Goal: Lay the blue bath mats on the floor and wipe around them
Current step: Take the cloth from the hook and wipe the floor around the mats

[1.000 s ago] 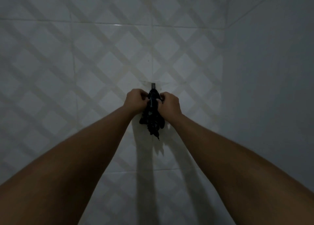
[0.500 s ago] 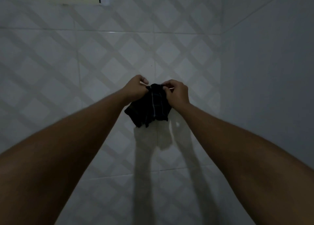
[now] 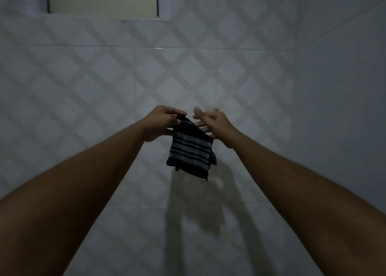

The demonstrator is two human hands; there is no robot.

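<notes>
Your right hand (image 3: 211, 123) is off the striped cloth (image 3: 191, 150) now, fingers spread beside it; your left hand (image 3: 160, 121) pinches the top corner, cloth hanging below the grip.

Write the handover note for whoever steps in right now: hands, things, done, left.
Left hand: pinches the top corner of the striped cloth.
Right hand: open, fingers straight beside the cloth's upper edge; whether it touches cannot be told.
Things: the cloth hangs unfolded in the air in front of the tiled wall. No blue mats and no floor are in view.
Done: the wiping cloth is in hand.
Left: lay the mats on the floor, then wipe around them.
</notes>
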